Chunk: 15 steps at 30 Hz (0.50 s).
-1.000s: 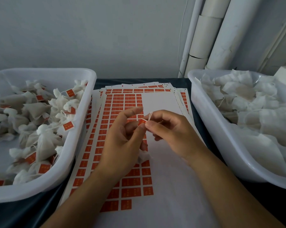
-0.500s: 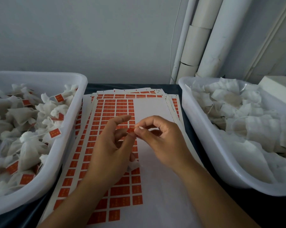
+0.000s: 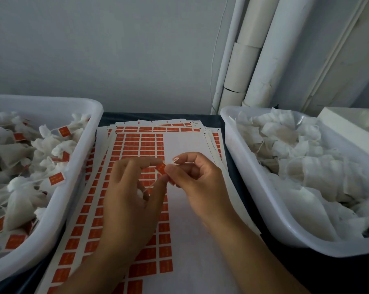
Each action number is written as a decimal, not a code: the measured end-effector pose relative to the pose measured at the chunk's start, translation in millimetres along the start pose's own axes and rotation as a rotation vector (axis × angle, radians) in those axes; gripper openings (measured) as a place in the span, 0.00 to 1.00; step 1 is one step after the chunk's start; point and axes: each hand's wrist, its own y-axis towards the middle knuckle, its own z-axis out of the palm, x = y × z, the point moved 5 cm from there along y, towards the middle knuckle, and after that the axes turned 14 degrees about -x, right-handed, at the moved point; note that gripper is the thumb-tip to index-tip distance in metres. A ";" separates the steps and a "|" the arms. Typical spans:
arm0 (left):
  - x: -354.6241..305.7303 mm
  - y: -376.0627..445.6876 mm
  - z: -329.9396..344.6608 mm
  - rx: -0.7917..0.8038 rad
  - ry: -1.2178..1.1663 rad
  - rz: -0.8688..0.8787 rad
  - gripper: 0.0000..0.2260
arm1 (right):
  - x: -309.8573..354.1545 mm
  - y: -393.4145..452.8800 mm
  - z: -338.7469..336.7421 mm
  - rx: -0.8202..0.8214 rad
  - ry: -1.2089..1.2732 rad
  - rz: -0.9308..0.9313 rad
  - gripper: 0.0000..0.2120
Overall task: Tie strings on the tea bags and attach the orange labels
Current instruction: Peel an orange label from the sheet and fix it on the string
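Above a stack of label sheets (image 3: 185,149), my left hand (image 3: 130,198) and my right hand (image 3: 198,183) meet. Between the fingertips sits a small orange label (image 3: 160,168), pinched by my left thumb and forefinger. My right hand pinches a thin white string (image 3: 176,160) whose loop sticks up beside the label; the string runs down toward my left palm, where a bit of white tea bag (image 3: 139,193) shows, mostly hidden. The sheets carry rows of orange labels (image 3: 143,143).
A white tub (image 3: 81,166) on the left holds several tied tea bags with orange labels. A white tub (image 3: 253,187) on the right is heaped with plain tea bags. White pipes (image 3: 253,60) rise behind, and a white box (image 3: 349,124) lies at far right.
The view has tilted up slightly. The string loop now sticks up from my right fingertips, and the orange label is more exposed between the two hands.
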 end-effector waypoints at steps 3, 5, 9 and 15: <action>0.0 -0.3 -0.5 -0.014 -0.011 0.025 0.10 | -2.1 -0.2 0.1 -0.026 0.048 0.051 0.09; 1.8 0.1 -1.7 -0.030 -0.008 0.024 0.10 | -2.2 -0.2 -0.3 -0.032 0.061 0.061 0.09; 5.2 1.7 -3.2 -0.046 0.016 0.005 0.12 | -0.7 -0.5 -0.3 -0.031 0.069 0.050 0.08; 9.0 3.6 -3.3 -0.051 0.036 0.001 0.11 | 0.3 -1.3 1.0 -0.023 0.020 0.000 0.09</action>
